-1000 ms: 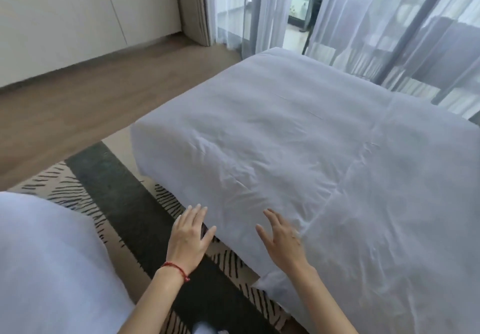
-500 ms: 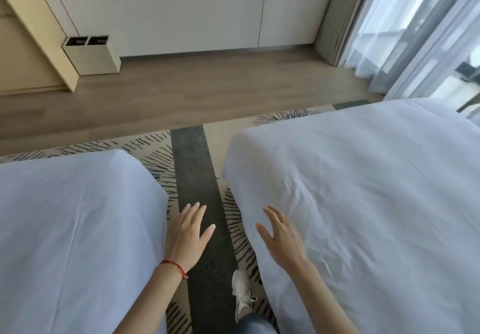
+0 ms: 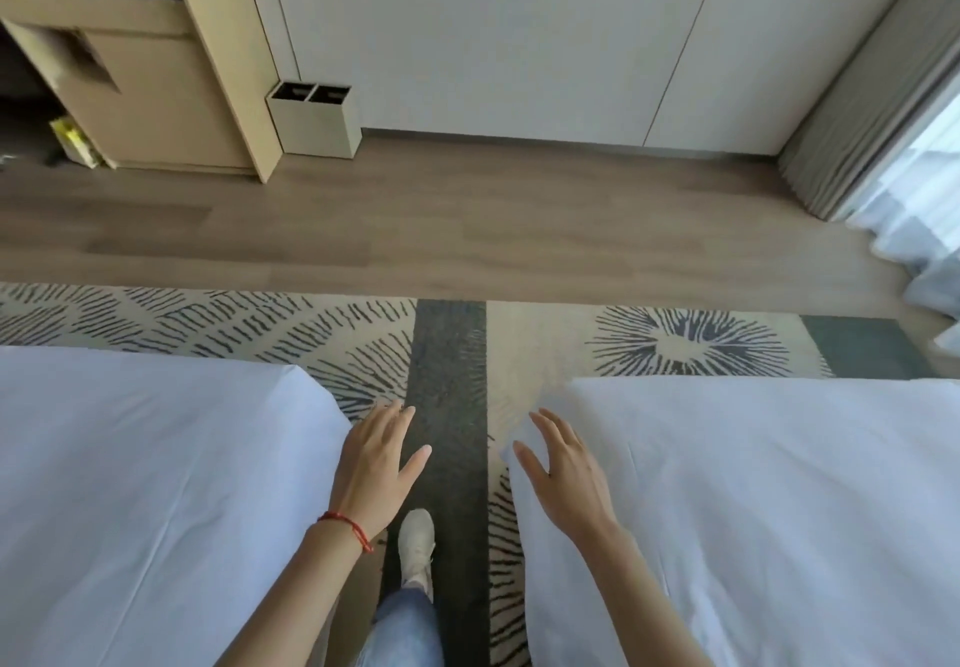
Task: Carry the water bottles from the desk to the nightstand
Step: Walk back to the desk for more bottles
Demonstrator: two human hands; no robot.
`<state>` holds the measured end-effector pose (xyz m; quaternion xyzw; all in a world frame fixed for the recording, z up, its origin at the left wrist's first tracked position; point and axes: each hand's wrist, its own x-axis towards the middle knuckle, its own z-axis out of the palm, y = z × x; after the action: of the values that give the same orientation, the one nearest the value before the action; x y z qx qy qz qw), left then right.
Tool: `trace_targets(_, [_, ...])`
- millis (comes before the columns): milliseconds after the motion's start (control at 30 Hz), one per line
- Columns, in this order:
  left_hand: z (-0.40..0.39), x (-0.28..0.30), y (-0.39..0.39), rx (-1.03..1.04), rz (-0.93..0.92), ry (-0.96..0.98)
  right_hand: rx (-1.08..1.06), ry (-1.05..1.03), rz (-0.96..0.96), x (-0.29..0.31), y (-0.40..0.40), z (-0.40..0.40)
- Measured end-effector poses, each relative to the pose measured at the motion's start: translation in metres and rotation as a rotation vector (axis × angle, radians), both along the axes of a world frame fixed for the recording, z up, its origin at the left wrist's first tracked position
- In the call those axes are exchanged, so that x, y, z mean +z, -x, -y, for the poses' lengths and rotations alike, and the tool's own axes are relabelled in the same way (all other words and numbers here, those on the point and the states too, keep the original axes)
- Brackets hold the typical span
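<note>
No water bottle shows in the head view. My left hand [image 3: 376,464], with a red string at the wrist, hovers open over the gap between two beds, fingers spread and holding nothing. My right hand [image 3: 563,474] is also open and holds nothing, above the corner of the right bed. A light wooden desk unit [image 3: 140,79] stands at the far left, its top cut off by the frame edge. The nightstand is out of view.
A white bed [image 3: 145,484] lies on my left and another white bed [image 3: 779,500] on my right. A patterned rug with a dark stripe [image 3: 449,354] runs between them. A small white two-slot bin [image 3: 314,118] stands by the wall; curtains [image 3: 883,110] hang at right.
The view has swung left from the right bed and window toward the wall and the desk unit. Both hands stay open in front of me. My foot in a white shoe has stepped forward.
</note>
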<state>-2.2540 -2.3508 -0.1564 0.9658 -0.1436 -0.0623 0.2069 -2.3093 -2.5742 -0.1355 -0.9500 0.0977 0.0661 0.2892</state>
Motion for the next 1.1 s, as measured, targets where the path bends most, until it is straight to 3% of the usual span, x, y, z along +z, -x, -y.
trace_targets(333, [-0.015,0.006,-0.24,-0.001,-0.045,0.003,-0.005,-0.011,0.028,-0.002,-0.241,-0.009])
trace_targets(733, [0.009,-0.001,-0.458,0.058,-0.003,0.0,-0.013,-0.032,0.019,-0.009,-0.463,0.02])
trace_targets(1100, [0.038,0.012,-0.668,0.174,0.022,-0.019,0.143,0.028,0.069,0.01,-0.713,0.052])
